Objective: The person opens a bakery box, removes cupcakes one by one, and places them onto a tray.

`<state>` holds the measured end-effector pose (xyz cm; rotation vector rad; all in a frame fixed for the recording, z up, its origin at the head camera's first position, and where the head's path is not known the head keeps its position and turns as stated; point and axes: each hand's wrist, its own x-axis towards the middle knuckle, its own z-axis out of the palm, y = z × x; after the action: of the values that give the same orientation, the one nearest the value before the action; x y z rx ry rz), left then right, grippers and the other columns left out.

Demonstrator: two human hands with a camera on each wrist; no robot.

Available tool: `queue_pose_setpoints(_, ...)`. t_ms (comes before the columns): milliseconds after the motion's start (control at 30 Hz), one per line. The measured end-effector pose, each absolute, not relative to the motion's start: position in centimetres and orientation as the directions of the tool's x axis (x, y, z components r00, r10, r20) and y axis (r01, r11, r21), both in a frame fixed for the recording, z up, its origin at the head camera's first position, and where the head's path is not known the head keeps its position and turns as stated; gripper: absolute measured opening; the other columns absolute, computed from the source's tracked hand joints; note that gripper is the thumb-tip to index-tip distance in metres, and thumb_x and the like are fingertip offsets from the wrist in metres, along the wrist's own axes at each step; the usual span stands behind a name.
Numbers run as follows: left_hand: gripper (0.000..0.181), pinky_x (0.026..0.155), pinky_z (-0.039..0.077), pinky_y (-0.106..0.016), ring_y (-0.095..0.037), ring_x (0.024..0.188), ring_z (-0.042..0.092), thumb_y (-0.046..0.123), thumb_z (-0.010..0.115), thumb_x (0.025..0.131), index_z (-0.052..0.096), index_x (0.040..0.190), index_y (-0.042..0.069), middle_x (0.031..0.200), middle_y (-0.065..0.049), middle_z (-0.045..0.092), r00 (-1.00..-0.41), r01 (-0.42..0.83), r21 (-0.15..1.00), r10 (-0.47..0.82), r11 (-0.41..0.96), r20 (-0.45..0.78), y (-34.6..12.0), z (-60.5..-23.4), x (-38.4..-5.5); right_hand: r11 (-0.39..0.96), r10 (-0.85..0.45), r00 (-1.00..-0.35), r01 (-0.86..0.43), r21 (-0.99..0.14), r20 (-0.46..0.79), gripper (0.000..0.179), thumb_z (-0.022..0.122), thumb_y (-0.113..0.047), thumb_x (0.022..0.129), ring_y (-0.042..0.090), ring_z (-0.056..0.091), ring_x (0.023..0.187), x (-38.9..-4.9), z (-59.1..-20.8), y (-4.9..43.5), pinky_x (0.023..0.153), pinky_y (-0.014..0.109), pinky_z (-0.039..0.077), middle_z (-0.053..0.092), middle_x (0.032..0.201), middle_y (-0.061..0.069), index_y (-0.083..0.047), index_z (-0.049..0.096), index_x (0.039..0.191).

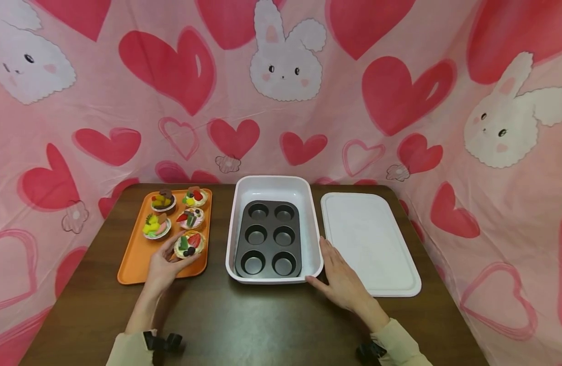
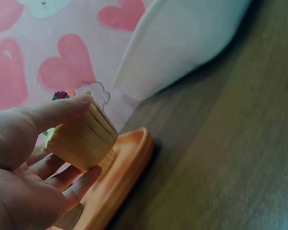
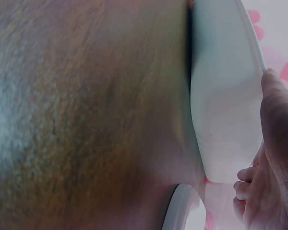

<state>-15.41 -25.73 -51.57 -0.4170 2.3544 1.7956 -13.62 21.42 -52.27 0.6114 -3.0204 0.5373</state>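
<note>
My left hand [image 1: 164,264] grips a cupcake [image 1: 189,244] topped with strawberry, dark berries and a green piece, over the near right part of the orange tray [image 1: 139,262]. In the left wrist view, thumb and fingers hold the cupcake's tan pleated cup [image 2: 84,139] tilted, above the tray's edge. My right hand [image 1: 342,279] rests against the near right corner of a white rectangular container [image 1: 275,280], thumb at its front rim and fingers along its side. A dark muffin tin [image 1: 269,247] with several round wells lies inside the container; the wells hold nothing.
Several more fruit-topped cupcakes, among them a yellow-green one [image 1: 156,226] and a pink one [image 1: 191,218], stand on the tray. A white lid [image 1: 370,244] lies flat on the brown table [image 1: 244,325], right of the container. A pink heart-patterned cloth [image 1: 281,117] hangs behind.
</note>
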Motion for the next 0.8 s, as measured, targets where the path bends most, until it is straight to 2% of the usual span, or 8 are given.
queue_pose_setpoints(67, 0.09, 0.128, 0.044, -0.029, -0.037, 0.163, 0.036, 0.021, 0.083, 0.1, 0.033, 0.174, 0.016, 0.18, -0.017, 0.032, -0.947, -0.318, 0.914, -0.134, 0.253, -0.293, -25.9, -51.7, -15.5, 0.865, -0.374, -0.924, -0.377, -0.331, 0.075, 0.107, 0.066, -0.062, 0.103, 0.043, 0.033, 0.167, -13.6, -52.2, 21.4, 0.133, 0.059, 0.036, 0.028, 0.18, 0.024, 0.002, 0.017, 0.174)
queue_pose_setpoints(133, 0.09, 0.134, 0.038, -0.045, -0.038, 0.163, 0.036, 0.022, 0.083, 0.1, 0.032, 0.174, 0.016, 0.181, -0.017, 0.032, -0.945, -0.324, 0.908, -0.137, 0.266, -0.297, -26.0, -51.8, -15.6, 0.865, -0.372, -0.925, -0.375, -0.334, 0.073, 0.108, 0.067, -0.061, 0.103, 0.044, 0.033, 0.166, -13.6, -52.2, 21.4, 0.133, 0.059, 0.036, 0.028, 0.18, 0.024, 0.002, 0.017, 0.174)
queue_pose_setpoints(167, 0.09, 0.133, 0.041, -0.045, -0.039, 0.162, 0.036, 0.021, 0.083, 0.1, 0.032, 0.174, 0.015, 0.181, -0.017, 0.031, -0.945, -0.323, 0.906, -0.139, 0.274, -0.295, -26.1, -51.9, -15.6, 0.865, -0.371, -0.926, -0.374, -0.335, 0.074, 0.108, 0.067, -0.061, 0.103, 0.044, 0.033, 0.166, -13.6, -52.2, 21.4, 0.133, 0.059, 0.037, 0.029, 0.18, 0.025, 0.002, 0.017, 0.174)
queue_pose_setpoints(200, 0.09, 0.129, 0.046, -0.038, -0.039, 0.161, 0.037, 0.021, 0.083, 0.1, 0.032, 0.174, 0.014, 0.18, -0.018, 0.032, -0.945, -0.324, 0.903, -0.141, 0.283, -0.295, -26.1, -52.0, -15.6, 0.866, -0.37, -0.926, -0.371, -0.335, 0.07, 0.108, 0.067, -0.062, 0.102, 0.043, 0.033, 0.167, -13.6, -52.2, 21.4, 0.133, 0.059, 0.037, 0.028, 0.18, 0.024, 0.001, 0.016, 0.174)
queue_pose_setpoints(267, 0.09, 0.114, 0.051, -0.019, -0.039, 0.157, 0.04, 0.021, 0.084, 0.1, 0.032, 0.174, 0.012, 0.179, -0.019, 0.033, -0.946, -0.322, 0.896, -0.142, 0.306, -0.291, -26.2, -52.2, -15.5, 0.867, -0.368, -0.928, -0.367, -0.336, 0.062, 0.109, 0.067, -0.062, 0.102, 0.042, 0.032, 0.167, -13.6, -52.2, 21.5, 0.133, 0.058, 0.036, 0.028, 0.181, 0.024, 0.0, 0.015, 0.175)
queue_pose_setpoints(367, 0.091, 0.087, 0.04, 0.002, -0.039, 0.153, 0.042, 0.019, 0.083, 0.1, 0.032, 0.173, 0.009, 0.178, -0.021, 0.035, -0.947, -0.321, 0.892, -0.136, 0.317, -0.292, -26.3, -52.5, -15.3, 0.867, -0.367, -0.929, -0.36, -0.344, 0.046, 0.11, 0.067, -0.063, 0.102, 0.041, 0.03, 0.168, -13.6, -52.3, 21.4, 0.134, 0.057, 0.035, 0.025, 0.182, 0.022, -0.001, 0.013, 0.176)
queue_pose_setpoints(533, 0.09, 0.083, 0.038, 0.006, -0.041, 0.155, 0.041, 0.018, 0.082, 0.101, 0.03, 0.174, 0.008, 0.179, -0.022, 0.032, -0.945, -0.327, 0.895, -0.126, 0.304, -0.302, -26.4, -52.8, -15.1, 0.864, -0.365, -0.93, -0.356, -0.355, 0.046, 0.111, 0.067, -0.062, 0.101, 0.04, 0.029, 0.169, -13.6, -52.2, 21.4, 0.135, 0.057, 0.034, 0.024, 0.183, 0.021, -0.002, 0.011, 0.176)
queue_pose_setpoints(800, 0.09, 0.083, 0.038, 0.003, -0.04, 0.149, 0.045, 0.024, 0.083, 0.101, 0.031, 0.173, 0.007, 0.177, -0.023, 0.035, -0.947, -0.32, 0.875, -0.132, 0.362, -0.292, -26.4, -52.7, -14.9, 0.862, -0.372, -0.925, -0.373, -0.343, 0.072, 0.111, 0.068, -0.062, 0.101, 0.041, 0.031, 0.168, -13.5, -52.2, 21.4, 0.134, 0.057, 0.035, 0.025, 0.182, 0.022, 0.0, 0.014, 0.175)
